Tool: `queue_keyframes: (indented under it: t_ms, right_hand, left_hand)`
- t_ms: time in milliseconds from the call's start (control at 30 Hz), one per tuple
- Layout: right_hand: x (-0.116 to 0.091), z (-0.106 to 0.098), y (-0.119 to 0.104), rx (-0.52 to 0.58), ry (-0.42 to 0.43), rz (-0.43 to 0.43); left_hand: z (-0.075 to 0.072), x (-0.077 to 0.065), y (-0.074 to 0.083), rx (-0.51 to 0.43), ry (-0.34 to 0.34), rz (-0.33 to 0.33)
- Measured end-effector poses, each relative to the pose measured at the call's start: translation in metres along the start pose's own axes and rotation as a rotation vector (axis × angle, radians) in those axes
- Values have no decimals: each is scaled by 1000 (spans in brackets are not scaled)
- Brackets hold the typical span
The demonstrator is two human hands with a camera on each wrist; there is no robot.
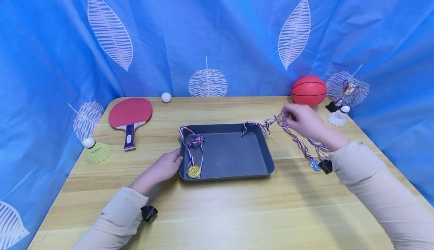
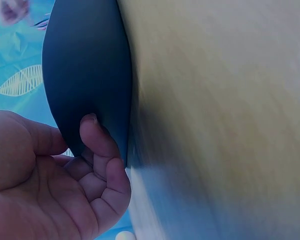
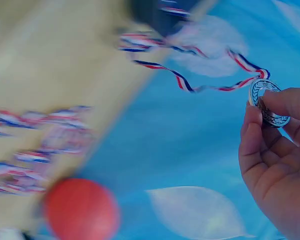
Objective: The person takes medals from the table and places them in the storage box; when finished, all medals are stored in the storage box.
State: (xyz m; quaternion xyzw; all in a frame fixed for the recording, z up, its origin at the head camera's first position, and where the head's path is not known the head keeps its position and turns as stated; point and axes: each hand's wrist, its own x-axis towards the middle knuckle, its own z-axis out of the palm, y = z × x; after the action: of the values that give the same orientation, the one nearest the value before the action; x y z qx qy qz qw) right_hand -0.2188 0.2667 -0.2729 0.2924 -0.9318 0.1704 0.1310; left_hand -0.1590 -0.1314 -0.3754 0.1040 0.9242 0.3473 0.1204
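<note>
My left hand (image 1: 166, 166) grips the left wall of a dark grey baking tray (image 1: 230, 179), with thumb and fingers on either side of the rim in the left wrist view. My right hand (image 3: 275, 155) pinches a silver-coloured medal (image 3: 264, 95) between thumb and fingers, above the table right of the tray. Its red, white and blue ribbon (image 3: 190, 90) trails toward the tray, draped over the far right corner in the head view. Inside the tray at the left lies a gold medal (image 1: 194, 171) with its striped ribbon (image 1: 190, 155).
Another medal (image 1: 314, 164) with striped ribbons (image 1: 301, 146) lies right of the tray, partly behind my right wrist. Further back stand a red ball (image 1: 308, 91), a trophy (image 1: 347, 89) and a white shuttlecock (image 1: 339, 117). Leftward are a paddle (image 1: 130, 113), white ball (image 1: 166, 97) and yellow shuttlecock (image 1: 97, 151).
</note>
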Motion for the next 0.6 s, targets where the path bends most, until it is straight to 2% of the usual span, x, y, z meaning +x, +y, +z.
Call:
queue_keyframes:
  t_ms: [167, 300, 433, 600]
  right_hand:
    - [35, -36, -36, -27, 40, -50]
    - [58, -53, -62, -19, 109, -105]
    - [77, -61, -85, 17, 168, -134]
    - [99, -59, -109, 48, 192, -165]
  left_hand:
    - [0, 0, -1, -7, -6, -4]
    - [0, 1, -2, -11, -13, -9]
    - [0, 0, -3, -13, -10, -3]
    - [0, -1, -2, -8, -5, 9]
